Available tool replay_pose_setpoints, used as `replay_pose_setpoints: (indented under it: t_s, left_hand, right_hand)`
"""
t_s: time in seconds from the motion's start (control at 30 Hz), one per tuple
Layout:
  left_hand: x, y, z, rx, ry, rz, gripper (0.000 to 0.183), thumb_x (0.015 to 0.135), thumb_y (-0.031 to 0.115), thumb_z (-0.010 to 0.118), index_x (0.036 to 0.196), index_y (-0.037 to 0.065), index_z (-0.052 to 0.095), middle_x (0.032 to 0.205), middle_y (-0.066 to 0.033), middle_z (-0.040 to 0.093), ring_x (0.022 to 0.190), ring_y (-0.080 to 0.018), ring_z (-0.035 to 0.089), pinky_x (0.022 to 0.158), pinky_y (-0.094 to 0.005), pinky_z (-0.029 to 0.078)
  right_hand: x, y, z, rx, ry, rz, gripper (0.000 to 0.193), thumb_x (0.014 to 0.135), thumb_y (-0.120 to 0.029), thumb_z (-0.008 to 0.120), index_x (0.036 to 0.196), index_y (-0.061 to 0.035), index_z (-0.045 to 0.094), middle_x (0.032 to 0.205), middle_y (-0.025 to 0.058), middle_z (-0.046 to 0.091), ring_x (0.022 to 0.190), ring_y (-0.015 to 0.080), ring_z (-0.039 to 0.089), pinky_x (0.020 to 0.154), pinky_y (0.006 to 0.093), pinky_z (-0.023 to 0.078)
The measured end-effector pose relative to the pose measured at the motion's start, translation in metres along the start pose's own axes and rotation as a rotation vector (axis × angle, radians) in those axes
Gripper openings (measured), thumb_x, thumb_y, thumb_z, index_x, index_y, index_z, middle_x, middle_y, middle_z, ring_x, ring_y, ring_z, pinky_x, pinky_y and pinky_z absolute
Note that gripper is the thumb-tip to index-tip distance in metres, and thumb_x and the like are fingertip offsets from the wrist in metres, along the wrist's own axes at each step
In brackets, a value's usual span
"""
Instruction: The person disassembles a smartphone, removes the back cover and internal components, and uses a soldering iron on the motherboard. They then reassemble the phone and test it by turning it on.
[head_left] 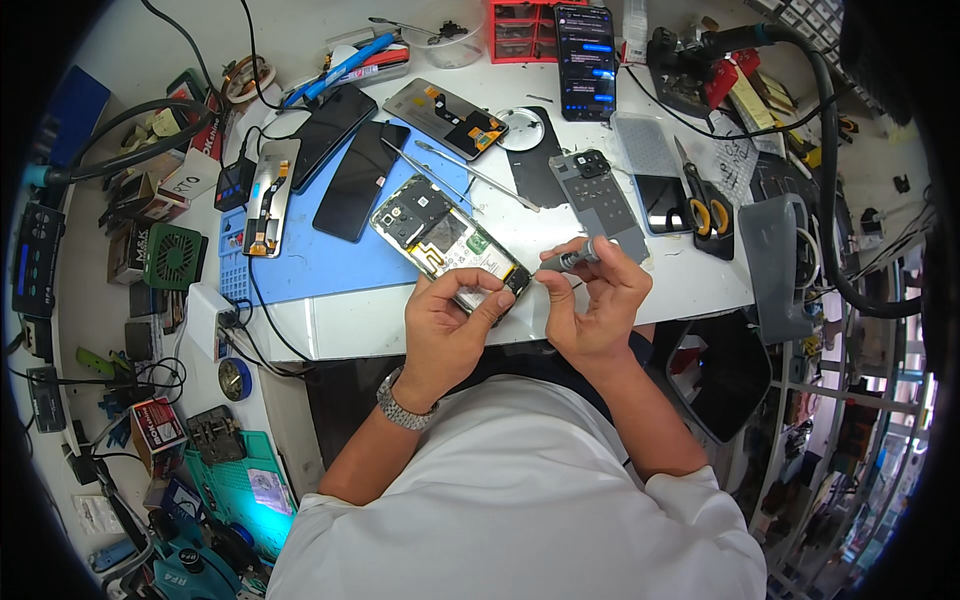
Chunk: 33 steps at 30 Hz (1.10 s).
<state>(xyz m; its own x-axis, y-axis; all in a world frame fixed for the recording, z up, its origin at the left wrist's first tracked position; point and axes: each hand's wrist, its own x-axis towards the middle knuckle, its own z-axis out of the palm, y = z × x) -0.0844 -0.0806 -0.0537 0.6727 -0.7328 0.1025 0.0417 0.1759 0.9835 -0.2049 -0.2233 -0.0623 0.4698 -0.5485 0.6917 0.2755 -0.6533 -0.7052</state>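
Note:
My left hand (447, 325) grips the lower end of an opened phone (437, 232), its battery, flex cable and circuit parts exposed. The phone lies slanted across the edge of a blue mat (300, 275). Between the fingers of my right hand (604, 315) is a small grey screwdriver (573, 261), its tip pointing at the phone's lower right corner; whether it touches is too small to tell. Just beyond the phone lie tweezers (430, 175) and a long metal pry tool (490, 180). A dark phone back cover (597, 195) rests to the right.
Loose screens (272, 195) and dark phones (335, 135) crowd the left and back. A lit phone (587, 65) leans at the back. Scissors (709, 210) lie on the right beside a grey tape dispenser (783, 275). A thick black hose (838, 170) arches over the right side.

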Motion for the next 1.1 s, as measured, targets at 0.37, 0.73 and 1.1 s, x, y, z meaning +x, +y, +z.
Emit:
replay_pose_setpoints:
  t_s: [0.37, 0.73, 1.1]
  left_hand:
    - [0.001, 0.0, -0.001, 0.006, -0.01, -0.035, 0.014, 0.094, -0.001, 0.085, 0.105, -0.004, 0.076, 0.114, -0.0066, 0.06, 0.102, -0.0122, 0.064, 0.086, -0.0263, 0.056]
    - [0.0, 0.001, 0.001, 0.004, 0.011, -0.019, 0.015, 0.094, 0.002, 0.087, 0.105, -0.002, 0.077, 0.114, -0.0063, 0.06, 0.102, -0.0118, 0.063, 0.087, -0.0266, 0.055]
    - [0.0, -0.002, -0.003, 0.011, -0.007, -0.062, 0.016, 0.093, -0.001, 0.087, 0.105, -0.002, 0.077, 0.114, -0.0063, 0.061, 0.101, -0.0118, 0.065, 0.086, -0.0263, 0.057]
  right_hand:
    - [0.005, -0.004, -0.004, 0.009, -0.073, -0.023, 0.069, 0.095, 0.019, 0.07, 0.148, -0.0075, 0.034, 0.125, 0.0249, 0.064, 0.108, 0.0306, 0.076, 0.092, 0.0368, 0.062]
    - [-0.002, -0.005, 0.001, 0.103, 0.006, 0.066, 0.07, 0.098, 0.015, 0.069, 0.148, -0.0103, 0.027, 0.122, 0.0245, 0.065, 0.103, 0.028, 0.077, 0.089, 0.0333, 0.062]
    - [0.008, -0.029, 0.005, 0.226, 0.006, 0.089, 0.07, 0.102, 0.012, 0.067, 0.15, -0.0106, 0.021, 0.124, 0.0267, 0.066, 0.102, 0.0271, 0.078, 0.084, 0.0303, 0.064]
